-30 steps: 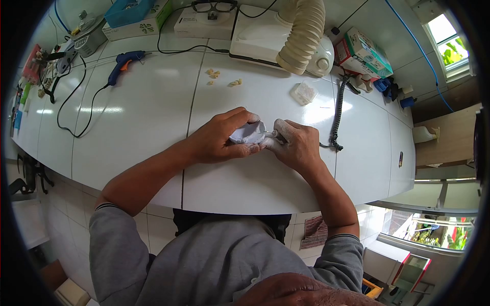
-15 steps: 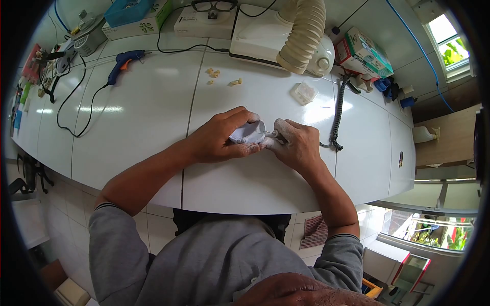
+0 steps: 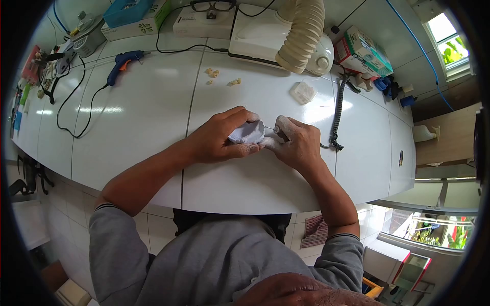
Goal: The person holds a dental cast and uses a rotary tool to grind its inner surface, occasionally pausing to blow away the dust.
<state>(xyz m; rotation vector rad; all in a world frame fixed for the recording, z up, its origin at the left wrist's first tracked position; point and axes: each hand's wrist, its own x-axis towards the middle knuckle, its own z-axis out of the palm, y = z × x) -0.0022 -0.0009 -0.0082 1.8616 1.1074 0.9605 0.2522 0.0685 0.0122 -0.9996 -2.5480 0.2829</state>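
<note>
The fingers of the left hand are closed around one pale, hollow piece, which lies between the thumb and the other fingers. The fingers of the right hand are pinching one thin tool; it points to the right edge of the piece, but I cannot tell if its tip touches. White dust covers the fingers of both hands.

Beyond the fingers, on the worktop, there are two small groups of yellowish bits, too small for exact counting. One clear box is beyond the right fingers, and one coiled cord is to their right. One glue gun lies well to the left and beyond the left fingers.

Both hands are above the worktop, facing each other, with the two elbows bent and wide apart.
</note>
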